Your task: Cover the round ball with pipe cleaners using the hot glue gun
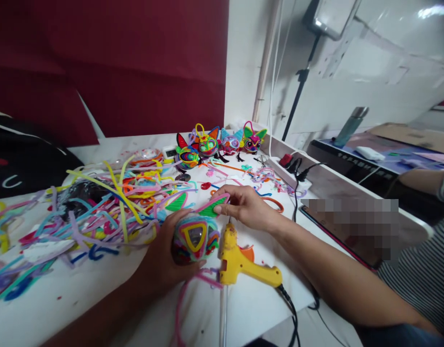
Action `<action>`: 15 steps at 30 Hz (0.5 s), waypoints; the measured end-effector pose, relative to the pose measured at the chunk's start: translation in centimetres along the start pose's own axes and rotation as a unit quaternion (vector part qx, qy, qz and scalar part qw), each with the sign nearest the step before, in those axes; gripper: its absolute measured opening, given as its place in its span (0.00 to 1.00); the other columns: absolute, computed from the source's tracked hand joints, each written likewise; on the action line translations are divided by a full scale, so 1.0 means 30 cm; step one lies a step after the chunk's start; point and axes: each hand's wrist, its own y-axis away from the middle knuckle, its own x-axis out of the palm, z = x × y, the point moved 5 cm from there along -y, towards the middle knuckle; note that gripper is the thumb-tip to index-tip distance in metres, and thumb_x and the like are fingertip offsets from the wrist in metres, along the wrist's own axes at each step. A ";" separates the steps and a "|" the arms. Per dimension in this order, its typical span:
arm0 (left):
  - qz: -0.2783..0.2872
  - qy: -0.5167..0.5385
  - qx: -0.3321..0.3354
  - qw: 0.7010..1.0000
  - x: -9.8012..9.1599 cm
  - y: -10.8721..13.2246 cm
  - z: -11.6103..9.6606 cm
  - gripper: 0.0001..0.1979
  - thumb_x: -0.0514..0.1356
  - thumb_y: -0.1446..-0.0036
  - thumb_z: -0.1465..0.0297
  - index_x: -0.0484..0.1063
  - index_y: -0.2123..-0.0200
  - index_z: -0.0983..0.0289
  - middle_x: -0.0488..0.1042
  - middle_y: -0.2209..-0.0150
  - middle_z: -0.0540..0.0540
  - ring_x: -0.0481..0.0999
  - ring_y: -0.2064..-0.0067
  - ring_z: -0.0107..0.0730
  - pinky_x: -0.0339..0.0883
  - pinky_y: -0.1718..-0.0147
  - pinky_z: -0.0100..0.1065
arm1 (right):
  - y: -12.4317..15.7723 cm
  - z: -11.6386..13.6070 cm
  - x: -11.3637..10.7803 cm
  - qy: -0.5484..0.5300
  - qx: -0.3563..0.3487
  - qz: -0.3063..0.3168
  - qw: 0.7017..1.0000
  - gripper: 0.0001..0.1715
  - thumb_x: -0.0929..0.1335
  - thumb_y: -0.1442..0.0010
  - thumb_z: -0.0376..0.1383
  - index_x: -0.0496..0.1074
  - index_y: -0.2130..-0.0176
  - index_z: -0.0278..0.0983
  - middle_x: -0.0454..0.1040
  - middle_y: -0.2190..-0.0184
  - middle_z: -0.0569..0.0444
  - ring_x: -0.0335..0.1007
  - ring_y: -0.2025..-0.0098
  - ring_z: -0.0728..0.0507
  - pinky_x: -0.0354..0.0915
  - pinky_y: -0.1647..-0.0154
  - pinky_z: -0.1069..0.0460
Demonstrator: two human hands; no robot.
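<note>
My left hand (pixel 167 253) is wrapped round a colourful pipe-cleaner animal head (pixel 196 236), which has a yellow and pink triangle on its face. One green ear (pixel 177 201) with a pink edge stands up at its top left. Between the thumb and fingers of my right hand (pixel 243 205) is the other green ear (pixel 210 208), at the head's top right; whether it is attached there I cannot tell. Just right of the head, a yellow hot glue gun (pixel 239 262) lies on the white table, its nozzle towards my right hand. A pink pipe cleaner (pixel 180 308) trails below the head.
Loose pipe cleaners (pixel 106 207) spread over the left side. Several finished animal heads (pixel 207 142) stand at the back. A power strip (pixel 290 173) with black cables lies at the right, near a phone or tablet (pixel 337 236). A person in a striped top (pixel 420 265) is beyond the divider.
</note>
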 end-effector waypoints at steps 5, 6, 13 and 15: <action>0.018 -0.012 -0.001 1.000 -0.003 -0.003 0.008 0.48 0.73 0.56 0.59 0.55 0.34 0.49 0.66 0.37 0.58 0.72 0.41 0.58 0.72 0.44 0.54 | -0.007 -0.012 0.007 -0.014 -0.007 0.004 1.000 0.16 0.75 0.44 0.44 0.73 0.64 0.35 0.73 0.72 0.56 0.66 0.69 0.48 0.63 0.66 0.52; 0.021 -0.012 0.000 1.000 -0.004 -0.004 0.008 0.48 0.73 0.55 0.59 0.54 0.34 0.49 0.66 0.37 0.58 0.72 0.41 0.58 0.72 0.43 0.55 | -0.008 -0.016 0.009 -0.021 -0.009 0.005 1.000 0.15 0.75 0.44 0.43 0.73 0.64 0.35 0.73 0.72 0.57 0.66 0.69 0.48 0.63 0.66 0.52; 0.024 -0.027 0.024 0.999 -0.007 -0.001 -0.003 0.45 0.71 0.50 0.59 0.53 0.33 0.54 0.64 0.36 0.64 0.67 0.36 0.61 0.66 0.40 0.60 | -0.004 -0.019 0.004 -0.011 -0.012 -0.009 1.000 0.16 0.72 0.44 0.30 0.72 0.55 0.37 0.71 0.67 0.57 0.66 0.67 0.48 0.65 0.65 0.52; 0.024 -0.026 0.017 0.999 -0.007 0.001 0.001 0.46 0.71 0.50 0.58 0.52 0.33 0.54 0.63 0.36 0.64 0.67 0.36 0.61 0.66 0.40 0.60 | 0.000 -0.014 0.000 0.003 -0.012 -0.015 1.000 0.19 0.72 0.44 0.29 0.71 0.53 0.37 0.71 0.62 0.55 0.65 0.67 0.49 0.65 0.65 0.52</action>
